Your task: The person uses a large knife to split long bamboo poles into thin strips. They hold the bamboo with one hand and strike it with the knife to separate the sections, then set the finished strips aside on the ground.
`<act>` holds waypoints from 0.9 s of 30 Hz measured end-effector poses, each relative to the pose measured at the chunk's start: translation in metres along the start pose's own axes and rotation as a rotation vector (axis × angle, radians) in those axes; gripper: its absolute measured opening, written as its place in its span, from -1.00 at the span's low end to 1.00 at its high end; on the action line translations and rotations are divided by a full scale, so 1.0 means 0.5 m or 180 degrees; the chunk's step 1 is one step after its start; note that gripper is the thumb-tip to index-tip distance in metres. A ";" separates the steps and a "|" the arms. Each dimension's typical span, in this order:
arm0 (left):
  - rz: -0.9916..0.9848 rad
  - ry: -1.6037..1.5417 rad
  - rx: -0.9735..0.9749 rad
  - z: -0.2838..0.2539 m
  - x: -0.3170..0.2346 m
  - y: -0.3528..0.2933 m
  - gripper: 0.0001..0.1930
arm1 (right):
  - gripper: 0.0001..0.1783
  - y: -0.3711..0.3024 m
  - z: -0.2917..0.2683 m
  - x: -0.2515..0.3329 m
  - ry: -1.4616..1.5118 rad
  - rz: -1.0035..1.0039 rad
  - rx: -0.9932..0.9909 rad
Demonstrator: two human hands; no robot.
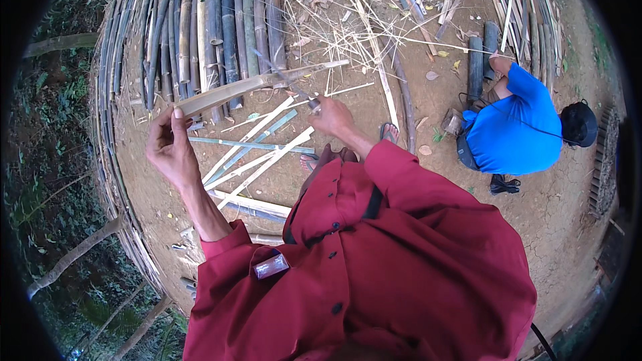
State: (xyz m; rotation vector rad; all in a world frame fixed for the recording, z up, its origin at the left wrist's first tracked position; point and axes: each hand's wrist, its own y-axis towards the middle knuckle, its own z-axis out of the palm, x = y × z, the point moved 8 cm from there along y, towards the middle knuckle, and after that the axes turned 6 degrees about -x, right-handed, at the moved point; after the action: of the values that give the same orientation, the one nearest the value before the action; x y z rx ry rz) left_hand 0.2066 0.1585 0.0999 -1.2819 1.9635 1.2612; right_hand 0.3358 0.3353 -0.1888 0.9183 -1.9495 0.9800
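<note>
My left hand (pixel 172 147) pinches the near end of a split bamboo slat (pixel 231 92) between thumb and fingers. The slat slants up to the right in front of me, its pale far tip beyond my right hand. My right hand (pixel 332 118) is closed around the handle of a knife (pixel 296 89). Its long dark blade points up and to the left and crosses the slat past its middle; whether it bites into the bamboo, I cannot tell. Below the slat, several pale and greenish split bamboo strips (pixel 267 154) lie crossed on the ground.
Long bamboo poles (pixel 257 13) lie side by side at the far left. Thin shavings (pixel 354 43) litter the dirt beyond my hands. To the right a person in a blue shirt (pixel 515 127) crouches by dark bamboo lengths (pixel 475 67). More split bamboo (pixel 525 20) lies at the far right.
</note>
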 end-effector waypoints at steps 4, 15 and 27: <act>0.0005 -0.0061 -0.0280 -0.017 0.028 -0.004 -0.85 | -0.58 0.025 0.010 -0.079 -0.0185 0.0116 0.0178; -0.0196 0.0093 -0.0278 -0.015 0.024 -0.029 -0.78 | -0.55 0.040 -0.058 -0.221 -0.0665 0.0644 -0.0049; 0.0007 -0.0015 -0.0275 0.050 -0.054 -0.061 -0.78 | -0.62 -0.009 -0.106 0.035 0.0116 -0.0554 0.0195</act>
State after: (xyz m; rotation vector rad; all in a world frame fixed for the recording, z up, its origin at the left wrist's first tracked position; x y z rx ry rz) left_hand 0.2438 0.1886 0.0958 -1.3167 1.9264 1.3623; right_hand 0.3473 0.3742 -0.1502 1.0780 -1.7846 0.9527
